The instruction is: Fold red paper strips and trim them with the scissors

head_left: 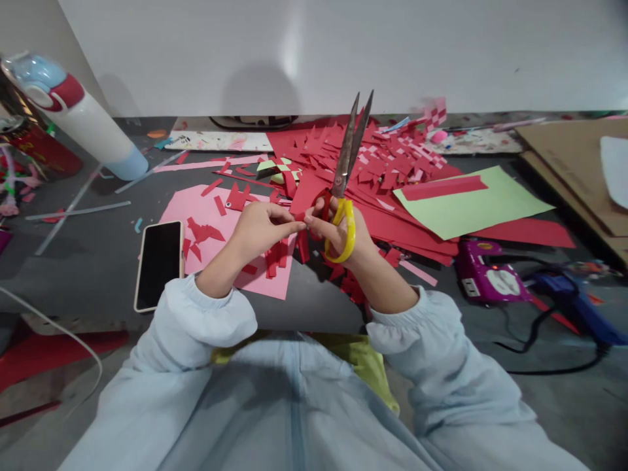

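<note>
My left hand [263, 226] is closed in a pinch at a small piece of red paper [303, 245], its fingertips meeting those of the other hand. A pair of scissors [342, 186] with red and yellow handles hangs on my right hand [347, 232], blades pointing up and away and slightly apart. The right thumb and forefinger also pinch at the red paper, most of which the fingers hide. Below the hands lies a pink paper sheet [267, 288] with red strips and cut shapes on it. Beyond them spreads a heap of cut red paper pieces [392, 163].
On the left are a phone [159, 265] and a white-and-blue bottle [93, 121]. To the right lie a light green sheet [456, 216], a purple device [490, 271], a blue glue gun [572, 301] with a black cable, and brown cardboard [569, 170]. A white wall panel [373, 52] stands behind.
</note>
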### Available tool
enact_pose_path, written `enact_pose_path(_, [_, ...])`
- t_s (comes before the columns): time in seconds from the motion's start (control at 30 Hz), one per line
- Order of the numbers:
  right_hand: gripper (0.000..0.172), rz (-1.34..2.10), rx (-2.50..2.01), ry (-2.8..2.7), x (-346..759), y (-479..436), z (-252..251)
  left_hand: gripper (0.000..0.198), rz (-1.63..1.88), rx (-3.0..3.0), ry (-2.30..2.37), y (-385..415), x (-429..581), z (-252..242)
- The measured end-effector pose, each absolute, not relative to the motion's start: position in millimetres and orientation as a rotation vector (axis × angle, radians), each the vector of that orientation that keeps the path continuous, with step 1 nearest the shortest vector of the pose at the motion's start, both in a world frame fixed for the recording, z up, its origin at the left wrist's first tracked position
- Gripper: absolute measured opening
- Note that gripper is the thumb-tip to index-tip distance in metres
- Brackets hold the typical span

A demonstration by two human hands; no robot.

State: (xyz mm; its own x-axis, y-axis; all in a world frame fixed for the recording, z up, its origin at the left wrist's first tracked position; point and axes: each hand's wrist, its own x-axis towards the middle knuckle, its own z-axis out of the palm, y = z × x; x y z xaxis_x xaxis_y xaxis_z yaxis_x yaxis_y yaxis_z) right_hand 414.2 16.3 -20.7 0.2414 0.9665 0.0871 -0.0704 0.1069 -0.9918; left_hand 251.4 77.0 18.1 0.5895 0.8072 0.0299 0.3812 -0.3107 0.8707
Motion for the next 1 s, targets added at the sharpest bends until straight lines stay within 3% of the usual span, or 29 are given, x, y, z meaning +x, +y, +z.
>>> enact_pose_path(0.33, [0.045, 1.003, -1.192, -1.020, 410.8, 15.5, -14.7, 0.019, 0.600, 1.890, 0.999, 76.4, 253.7, 18.3])
enact_pose_path(0.57, [0.048, 0.992, -1.191, -0.983, 411.9, 16.0, -14.8, 0.025, 0.590, 1.892, 0.962, 77.4, 253.7, 14.7])
enact_pose_path(1.0, [0.052, 0.901, -1.103, -0.783, 418.6, 23.1, -25.5, 0.021, 0.324, 1.851, 0.779, 73.4, 256.7, 9.7])
